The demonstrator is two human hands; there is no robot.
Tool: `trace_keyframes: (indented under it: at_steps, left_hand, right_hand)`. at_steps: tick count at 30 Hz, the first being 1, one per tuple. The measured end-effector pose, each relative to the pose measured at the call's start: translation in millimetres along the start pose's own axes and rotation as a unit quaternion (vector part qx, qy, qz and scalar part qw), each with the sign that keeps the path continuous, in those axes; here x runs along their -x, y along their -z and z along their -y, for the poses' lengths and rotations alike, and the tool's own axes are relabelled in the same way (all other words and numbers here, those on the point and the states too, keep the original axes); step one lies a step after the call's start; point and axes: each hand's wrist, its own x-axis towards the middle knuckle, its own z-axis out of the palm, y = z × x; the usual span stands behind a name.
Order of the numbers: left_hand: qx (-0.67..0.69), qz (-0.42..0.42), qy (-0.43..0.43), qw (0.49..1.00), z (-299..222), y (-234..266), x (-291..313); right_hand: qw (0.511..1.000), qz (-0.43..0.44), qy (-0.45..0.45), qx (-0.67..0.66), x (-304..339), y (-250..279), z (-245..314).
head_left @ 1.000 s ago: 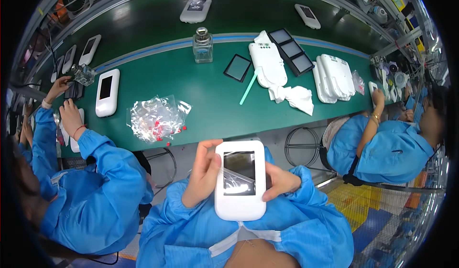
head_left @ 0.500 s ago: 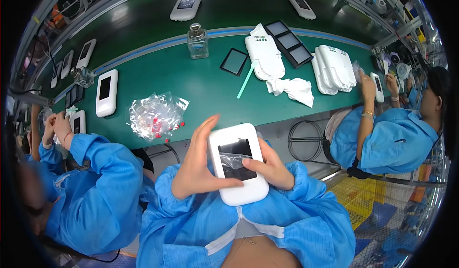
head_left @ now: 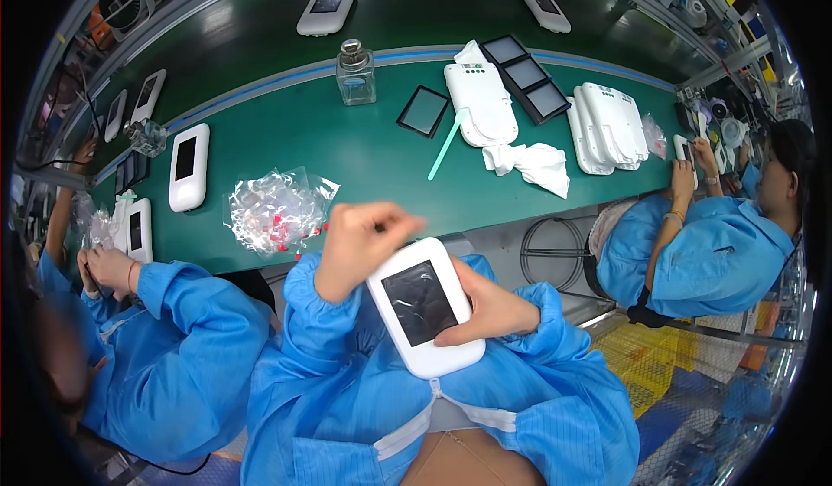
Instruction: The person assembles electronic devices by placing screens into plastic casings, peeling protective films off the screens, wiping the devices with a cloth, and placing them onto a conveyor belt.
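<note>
A white handheld device (head_left: pixel 428 355) with a black screen is tilted in front of my chest. My right hand (head_left: pixel 496 308) grips it along its right side, the thumb lying over the lower right corner of the screen. The screen (head_left: pixel 419 304) looks wrinkled and shiny, as if under a clear film. Over the device's top left corner, my left hand (head_left: pixel 364 241) is closed, its fingers curled toward the thumb; whether anything is between them cannot be seen. A heap of clear plastic film pieces (head_left: pixel 270 204) with small red tabs lies on the green bench beyond my left hand.
Similar devices stand on the bench (head_left: pixel 189 167) and the dark belt (head_left: pixel 327 12). A glass bottle (head_left: pixel 356 74), dark framed panels (head_left: pixel 425 110), a pale green stick (head_left: pixel 445 148), a white cloth (head_left: pixel 530 164) and stacked white housings (head_left: pixel 608 126) lie beyond. Co-workers sit left and right.
My left hand has lifted off the device's left side and curled closed above its top. The device has tilted, top leftward, and my right thumb has slid lower on the screen.
</note>
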Motion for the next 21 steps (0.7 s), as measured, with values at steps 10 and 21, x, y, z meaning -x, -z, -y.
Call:
trace_keyframes:
  at_steps: [10, 21]
  left_hand:
    - [0.062, -0.221, 0.111, 0.967, 13, 2, 31]
    - [0.056, -0.101, 0.073, 0.991, 5, -19, 30]
  right_hand:
    - [0.970, -0.162, 0.057, 0.172, -94, 134, 106]
    - [0.758, -0.431, 0.029, 0.489, -289, 318, 170]
